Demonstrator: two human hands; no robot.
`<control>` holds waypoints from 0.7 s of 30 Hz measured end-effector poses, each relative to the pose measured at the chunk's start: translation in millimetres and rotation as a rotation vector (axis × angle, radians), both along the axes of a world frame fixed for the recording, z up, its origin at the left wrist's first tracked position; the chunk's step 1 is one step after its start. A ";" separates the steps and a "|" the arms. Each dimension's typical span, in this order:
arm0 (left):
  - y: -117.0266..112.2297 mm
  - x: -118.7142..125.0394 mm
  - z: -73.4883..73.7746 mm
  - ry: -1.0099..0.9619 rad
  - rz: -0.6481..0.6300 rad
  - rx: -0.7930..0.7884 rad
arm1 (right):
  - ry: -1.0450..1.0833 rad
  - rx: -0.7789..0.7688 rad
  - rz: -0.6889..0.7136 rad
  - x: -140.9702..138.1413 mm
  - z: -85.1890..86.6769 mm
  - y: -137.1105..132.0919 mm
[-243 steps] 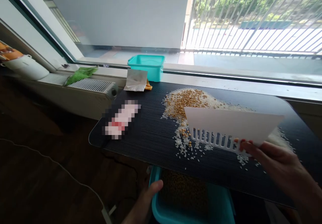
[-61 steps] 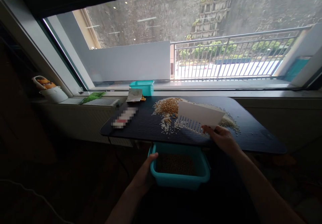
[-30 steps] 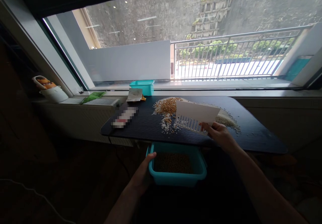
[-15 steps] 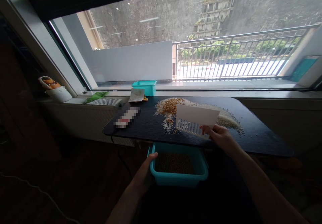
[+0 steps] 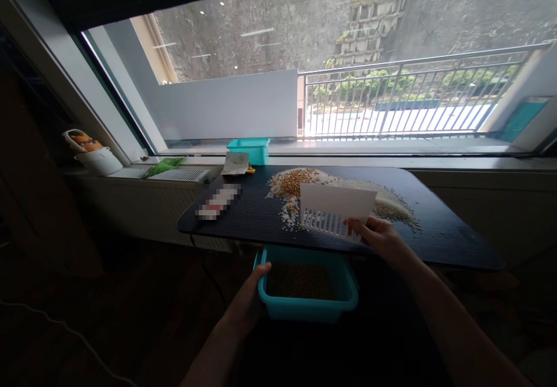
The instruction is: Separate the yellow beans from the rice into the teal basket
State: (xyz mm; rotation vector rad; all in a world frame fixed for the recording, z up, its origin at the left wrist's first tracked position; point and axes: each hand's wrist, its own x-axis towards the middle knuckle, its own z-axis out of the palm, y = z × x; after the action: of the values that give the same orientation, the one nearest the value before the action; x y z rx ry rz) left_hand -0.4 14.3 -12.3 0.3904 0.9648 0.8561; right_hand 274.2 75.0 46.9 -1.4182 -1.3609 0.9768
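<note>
My left hand [image 5: 249,294] grips the left rim of a turquoise plastic bin [image 5: 304,310], held just below the table's front edge. Small brownish grains [image 5: 300,281] cover the bin's bottom; their kind is too dark to make out. In my right hand [image 5: 376,236] is a white slotted card [image 5: 338,198], pinched at its lower right corner and tilted above the table's front edge. Behind the card lie yellow-orange kernels [image 5: 296,181] mixed with white grains [image 5: 288,216], and to the right a pale heap of fine grains [image 5: 391,208].
On the dark table [image 5: 444,230] a blurred-out flat object [image 5: 219,201] lies at the left. A second turquoise bin [image 5: 255,150] and a paper packet [image 5: 235,163] stand at the back. A radiator [image 5: 191,201], a green cloth [image 5: 167,167] and a white pot [image 5: 100,161] are farther left.
The slotted card in my right hand has shifted slightly left and down. My left hand still holds the bin in nearly the same place.
</note>
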 end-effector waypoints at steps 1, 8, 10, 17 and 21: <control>0.1 0.2 0.2 -0.005 -0.001 -0.001 | 0.004 -0.009 0.004 -0.4 1.2 -1.3; 0.3 -0.3 1.7 0.009 0.001 -0.033 | -0.028 -0.017 0.009 -2.8 2.0 0.7; 0.8 -1.0 0.9 -0.001 -0.004 -0.030 | -0.041 -0.013 0.020 -4.3 0.9 1.9; 2.9 -6.8 -8.4 0.005 0.013 -0.002 | -0.062 -0.047 0.088 -6.9 11.7 -10.2; 3.1 -9.8 -9.1 0.019 0.002 0.003 | -0.066 -0.019 0.059 -9.4 8.5 -4.3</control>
State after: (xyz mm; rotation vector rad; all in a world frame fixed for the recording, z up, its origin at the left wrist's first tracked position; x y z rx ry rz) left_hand -10.2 17.3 -21.4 0.4011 0.9818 0.8575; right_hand 264.7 70.7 55.4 -1.4430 -1.4526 0.9912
